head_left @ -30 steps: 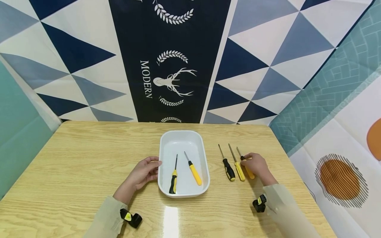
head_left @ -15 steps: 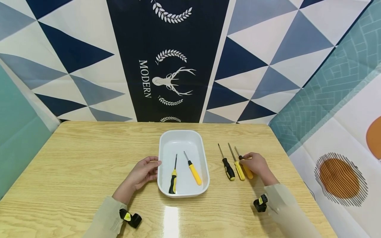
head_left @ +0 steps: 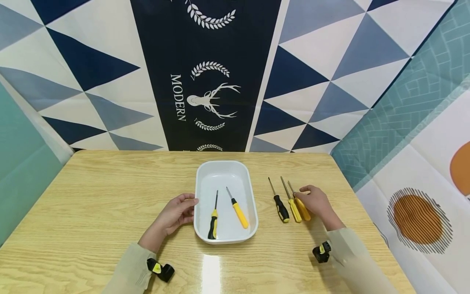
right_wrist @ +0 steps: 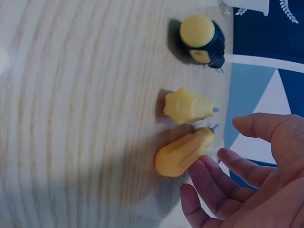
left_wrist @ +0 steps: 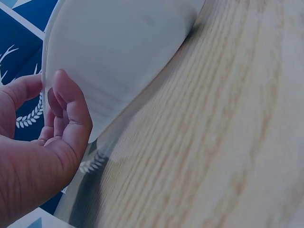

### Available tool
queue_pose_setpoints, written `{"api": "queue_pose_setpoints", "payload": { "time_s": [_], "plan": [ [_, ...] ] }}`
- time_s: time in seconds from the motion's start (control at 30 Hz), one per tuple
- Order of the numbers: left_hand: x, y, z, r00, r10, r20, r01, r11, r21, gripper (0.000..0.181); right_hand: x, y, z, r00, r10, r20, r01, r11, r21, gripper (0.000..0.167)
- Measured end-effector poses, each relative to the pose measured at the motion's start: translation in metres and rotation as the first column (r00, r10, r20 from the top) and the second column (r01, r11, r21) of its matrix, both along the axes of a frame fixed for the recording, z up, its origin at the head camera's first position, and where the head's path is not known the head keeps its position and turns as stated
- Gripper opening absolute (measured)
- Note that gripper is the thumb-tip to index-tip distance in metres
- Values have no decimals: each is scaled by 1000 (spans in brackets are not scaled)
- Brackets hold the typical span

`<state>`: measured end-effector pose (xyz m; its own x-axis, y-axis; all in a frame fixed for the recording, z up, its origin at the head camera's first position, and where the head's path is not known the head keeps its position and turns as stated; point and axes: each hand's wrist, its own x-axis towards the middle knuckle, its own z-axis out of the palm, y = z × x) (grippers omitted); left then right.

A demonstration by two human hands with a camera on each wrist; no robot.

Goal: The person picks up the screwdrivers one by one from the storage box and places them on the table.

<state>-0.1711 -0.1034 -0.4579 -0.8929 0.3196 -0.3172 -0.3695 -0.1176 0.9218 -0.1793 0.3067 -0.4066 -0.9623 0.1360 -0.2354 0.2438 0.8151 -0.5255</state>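
Observation:
In the head view a white tray (head_left: 198, 171) holds a black-and-yellow screwdriver (head_left: 213, 224) and an orange-handled one (head_left: 240, 214). My left hand (head_left: 172, 215) pinches its left rim, thumb on the edge and curled fingers against the outer wall, as the left wrist view also shows. Right of the tray lie a black screwdriver (head_left: 281, 209), a yellow one (head_left: 295, 210) and an orange one (head_left: 303, 210), tips pointing away. My right hand (head_left: 319, 203) is beside the orange handle (right_wrist: 178, 154); its fingers are spread, with fingertips at the handle's side and the thumb apart.
The wooden table (head_left: 110, 183) ends at a patterned backdrop (head_left: 209, 134) behind, with further patterned cloth (head_left: 404, 163) along the right side. A small black device (head_left: 160, 269) is strapped at the left wrist, another (head_left: 322, 252) at the right.
The orange screwdriver outside the tray has shifted slightly left, closer to the yellow one. My right fingers have loosened from its handle. The left hand keeps its hold on the tray.

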Motion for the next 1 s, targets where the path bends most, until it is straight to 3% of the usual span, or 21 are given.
{"api": "queue_pose_setpoints", "payload": {
  "time_s": [0.43,1.0],
  "plan": [
    [2,0,4,1000,10,15,-9,1000,-17,40,2,-19,15,999,-37,0,37,996,-77,49],
    [11,-12,16,999,49,6,-49,996,-81,49,8,-33,19,1000,-18,-1,18,984,-177,47]
  ]
}}
